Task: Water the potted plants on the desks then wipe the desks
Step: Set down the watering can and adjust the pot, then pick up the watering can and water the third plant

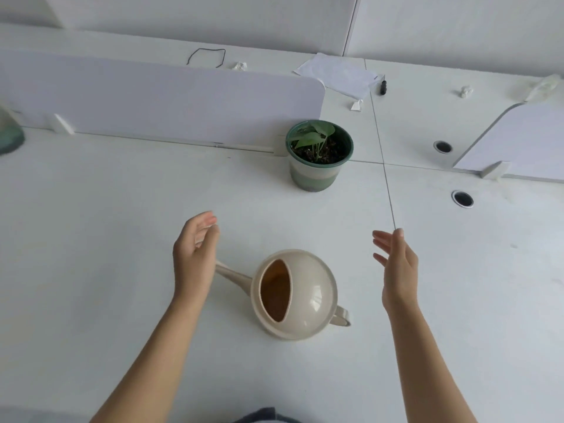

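Note:
A beige round watering can [300,296] stands on the white desk [122,224], spout pointing left, handle at the lower right. Its oval opening shows a brownish inside. My left hand [195,251] hovers over the spout's tip with loosely curled fingers and holds nothing. My right hand [395,264] floats to the right of the can, fingers straight and apart, clear of the handle. Beyond the can stands a green pot [319,155] with a small leafy plant and dark soil.
A white divider panel [158,99] runs behind the plant; another panel [525,138] stands at the right. Two cable holes [462,199] sit in the right desk. Paper sheets [338,74], a black marker, crumpled scraps and a thin cord lie on the far desk. A glass vessel [9,132] is at left.

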Demonstrator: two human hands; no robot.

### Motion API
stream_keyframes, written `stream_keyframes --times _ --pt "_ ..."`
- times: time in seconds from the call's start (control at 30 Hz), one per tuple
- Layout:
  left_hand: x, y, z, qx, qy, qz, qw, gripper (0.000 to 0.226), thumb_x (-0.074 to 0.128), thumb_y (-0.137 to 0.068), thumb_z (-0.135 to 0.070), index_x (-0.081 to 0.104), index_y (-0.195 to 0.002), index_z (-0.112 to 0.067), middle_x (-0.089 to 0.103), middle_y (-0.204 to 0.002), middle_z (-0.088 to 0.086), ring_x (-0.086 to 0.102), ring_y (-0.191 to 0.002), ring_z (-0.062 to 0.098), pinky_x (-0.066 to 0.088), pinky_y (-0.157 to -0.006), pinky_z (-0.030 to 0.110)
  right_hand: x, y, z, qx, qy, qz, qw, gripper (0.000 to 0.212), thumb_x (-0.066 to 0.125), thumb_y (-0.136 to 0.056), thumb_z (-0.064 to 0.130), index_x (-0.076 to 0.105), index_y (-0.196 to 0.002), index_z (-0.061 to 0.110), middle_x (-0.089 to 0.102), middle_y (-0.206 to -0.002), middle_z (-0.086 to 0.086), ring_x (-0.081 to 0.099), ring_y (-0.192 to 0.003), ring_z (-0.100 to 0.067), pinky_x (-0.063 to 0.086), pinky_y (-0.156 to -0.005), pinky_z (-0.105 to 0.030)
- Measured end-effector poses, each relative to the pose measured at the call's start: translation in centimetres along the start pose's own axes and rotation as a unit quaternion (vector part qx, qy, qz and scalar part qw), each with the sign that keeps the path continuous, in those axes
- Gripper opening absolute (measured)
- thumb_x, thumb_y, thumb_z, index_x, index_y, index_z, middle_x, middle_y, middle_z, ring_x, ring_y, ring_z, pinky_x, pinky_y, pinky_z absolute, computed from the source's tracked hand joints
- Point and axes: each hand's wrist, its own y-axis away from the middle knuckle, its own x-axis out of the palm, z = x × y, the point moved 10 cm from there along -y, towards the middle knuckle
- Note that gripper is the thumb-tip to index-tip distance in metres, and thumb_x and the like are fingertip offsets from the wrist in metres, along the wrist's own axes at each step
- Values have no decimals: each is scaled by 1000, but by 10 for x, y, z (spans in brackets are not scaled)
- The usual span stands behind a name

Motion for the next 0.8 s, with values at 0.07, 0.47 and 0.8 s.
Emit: stream_keyframes --times 0.07,0.47,0.8 --pt "-15 16 10 -8 11 -13 1000 16 49 -91 -6 58 -103 -11 61 -106 8 58 -101 21 42 -90 29 3 21 -1 -13 22 15 1000 36 30 -99 31 61 -82 24 62 -105 -1 56 -108 -20 44 -95 -39" --pt "-25 39 86 -92 -5 14 996 33 41 -93 -26 50 -121 -13 55 -106 4 55 -107 28 43 -96 44 27 106 -56 -35 129 85 987 48 48 -78 54 56 -109 18 58 -103 6 51 -96 -11 38 -71 -13" --pt "-2 22 87 -97 114 93 984 49 41 -96 -22 27 -142 -15 49 -119 3 50 -115 21 44 -94 38 32 98 -72 -22 177 112 978 63 44 -67 67 57 -103 16 56 -104 -4 51 -109 -25 41 -87 -33"
